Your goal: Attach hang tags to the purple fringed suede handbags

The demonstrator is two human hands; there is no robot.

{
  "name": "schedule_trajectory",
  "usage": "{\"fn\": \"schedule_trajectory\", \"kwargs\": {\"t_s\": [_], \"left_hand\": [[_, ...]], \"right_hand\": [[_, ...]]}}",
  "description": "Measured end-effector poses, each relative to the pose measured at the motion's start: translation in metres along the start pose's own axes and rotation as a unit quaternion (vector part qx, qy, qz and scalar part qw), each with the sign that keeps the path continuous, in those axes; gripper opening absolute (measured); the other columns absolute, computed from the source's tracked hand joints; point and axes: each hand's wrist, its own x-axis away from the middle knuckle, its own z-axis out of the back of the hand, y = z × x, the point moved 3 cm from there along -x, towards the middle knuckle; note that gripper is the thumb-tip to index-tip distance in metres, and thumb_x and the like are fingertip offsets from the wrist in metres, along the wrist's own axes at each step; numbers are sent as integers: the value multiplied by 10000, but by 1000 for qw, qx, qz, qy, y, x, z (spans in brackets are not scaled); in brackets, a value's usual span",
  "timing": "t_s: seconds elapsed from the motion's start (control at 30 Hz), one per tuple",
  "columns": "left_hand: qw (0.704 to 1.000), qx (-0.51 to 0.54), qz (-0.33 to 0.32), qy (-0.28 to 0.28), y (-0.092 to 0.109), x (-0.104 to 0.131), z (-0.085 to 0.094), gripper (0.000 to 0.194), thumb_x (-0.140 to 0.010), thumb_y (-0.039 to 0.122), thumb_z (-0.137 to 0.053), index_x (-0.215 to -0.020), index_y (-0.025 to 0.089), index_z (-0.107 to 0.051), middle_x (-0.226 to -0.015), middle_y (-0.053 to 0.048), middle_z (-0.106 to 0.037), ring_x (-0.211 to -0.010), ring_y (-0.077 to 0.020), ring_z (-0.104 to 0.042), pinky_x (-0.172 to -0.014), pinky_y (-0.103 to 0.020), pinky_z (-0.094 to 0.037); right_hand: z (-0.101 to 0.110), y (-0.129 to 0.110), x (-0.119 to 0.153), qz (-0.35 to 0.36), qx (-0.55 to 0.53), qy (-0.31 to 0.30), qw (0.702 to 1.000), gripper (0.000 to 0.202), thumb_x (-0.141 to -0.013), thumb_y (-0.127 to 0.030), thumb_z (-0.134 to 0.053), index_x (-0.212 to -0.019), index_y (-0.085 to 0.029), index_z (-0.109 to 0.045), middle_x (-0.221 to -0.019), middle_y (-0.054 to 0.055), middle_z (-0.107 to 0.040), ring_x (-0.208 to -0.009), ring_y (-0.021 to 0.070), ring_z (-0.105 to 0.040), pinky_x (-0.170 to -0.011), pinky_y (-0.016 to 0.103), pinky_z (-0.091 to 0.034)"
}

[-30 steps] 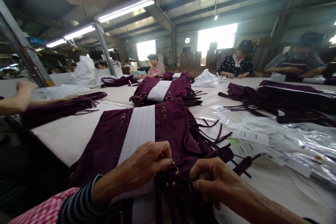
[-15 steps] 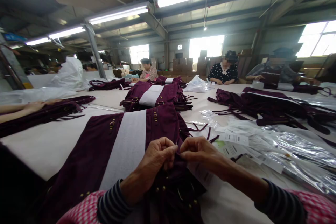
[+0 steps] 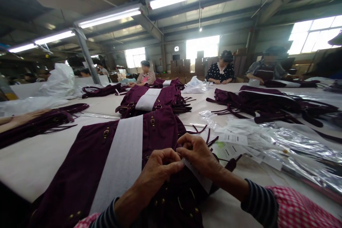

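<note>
A dark purple bag (image 3: 157, 128) with small brass buckles lies in front of me, a broad white paper band (image 3: 125, 146) wrapped across it. Over its right side, my left hand (image 3: 157, 167) is closed in a pinch of thumb and forefinger. My right hand (image 3: 199, 155) is closed too, its fingertips almost touching the left ones. What either pinch holds is too small to make out. A white tag (image 3: 200, 176) hangs just below the right hand, its upper end close to both fingertips. Below my hands, dark straps and a metal ring lie in shadow.
Another banded purple bag pile (image 3: 173, 96) sits beyond mine. To the right are clear plastic bags (image 3: 299, 146), printed tags (image 3: 232, 139) and more purple bags (image 3: 251, 101). A co-worker's hand (image 3: 32, 115) rests on a bag at the left. Other people sit across the table.
My right hand has turned and risen slightly over the left fingertips. The white tag now shows more plainly between and below the hands. The whole view has shifted a little.
</note>
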Motion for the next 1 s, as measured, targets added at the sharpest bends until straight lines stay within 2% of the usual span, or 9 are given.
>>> {"fn": "schedule_trajectory", "kwargs": {"t_s": [0.1, 0.2, 0.33, 0.43, 0.5, 0.63, 0.8, 1.0], "left_hand": [[1000, 5, 18, -7, 0, 0, -2, 217, -691, 294, -760, -641, 129, -628, -565, 37, -530, -502, -67, -388, -483, -202, -263], [1000, 22, 17, 2, 2, 2, -2, 195, -667, 235, -757, -587, 123, -620, -560, 15, -574, -525, -82, -445, -523, -213, -308], [999, 24, 17, 35, -4, 4, 2, 195, -647, 253, -797, -638, 116, -659, -568, 9, -603, -532, -90, -467, -539, -218, -335], [999, 16, -6, 45, -7, 3, 2, 195, -669, 267, -791, -665, 110, -675, -598, -3, -624, -556, -97, -494, -553, -218, -347], [999, 1, -21, 46, -7, 3, 1, 193, -687, 267, -781, -666, 111, -670, -599, -1, -615, -562, -97, -492, -553, -217, -345], [999, -9, -36, 30, -4, 5, -2, 171, -734, 261, -744, -694, 119, -657, -622, 10, -594, -585, -97, -480, -568, -216, -356], [997, -28, -64, 26, -4, 9, -4, 136, -758, 217, -714, -687, 131, -636, -677, 15, -581, -645, -101, -476, -605, -214, -369], [998, -6, -59, 13, -4, 9, -5, 171, -770, 253, -728, -708, 136, -622, -692, 12, -585, -658, -110, -497, -609, -217, -385]], "right_hand": [[-7, -3, 1, 36, 9, 19, 999, 175, -767, -172, -671, -942, -170, -676, -619, -59, -568, -582, 108, -520, -571, 234, -394], [-8, -9, 2, 50, -15, -3, 999, 130, -819, -194, -630, -941, -176, -671, -679, -41, -596, -627, 118, -540, -589, 238, -413], [11, -17, 4, 50, 3, -6, 999, 105, -872, -223, -598, -882, -174, -690, -790, -2, -664, -725, 142, -588, -646, 255, -440], [30, -22, 12, 75, 59, 10, 995, 82, -860, -201, -626, -857, -193, -708, -866, 4, -668, -809, 157, -596, -677, 265, -434], [36, -25, 19, 101, 101, -13, 990, 72, -839, -170, -659, -841, -207, -720, -879, 2, -651, -863, 166, -589, -725, 277, -431], [32, -24, 26, 141, 156, -63, 976, 129, -818, -137, -722, -878, -246, -759, -843, -6, -601, -900, 170, -563, -794, 299, -411], [24, -15, 21, 140, 136, -60, 979, 116, -800, -152, -775, -827, -265, -778, -826, -7, -589, -907, 177, -552, -784, 295, -407], [22, -14, 19, 171, 98, -57, 979, 132, -803, -89, -742, -738, -204, -737, -751, -15, -588, -821, 150, -569, -727, 264, -409]]}}
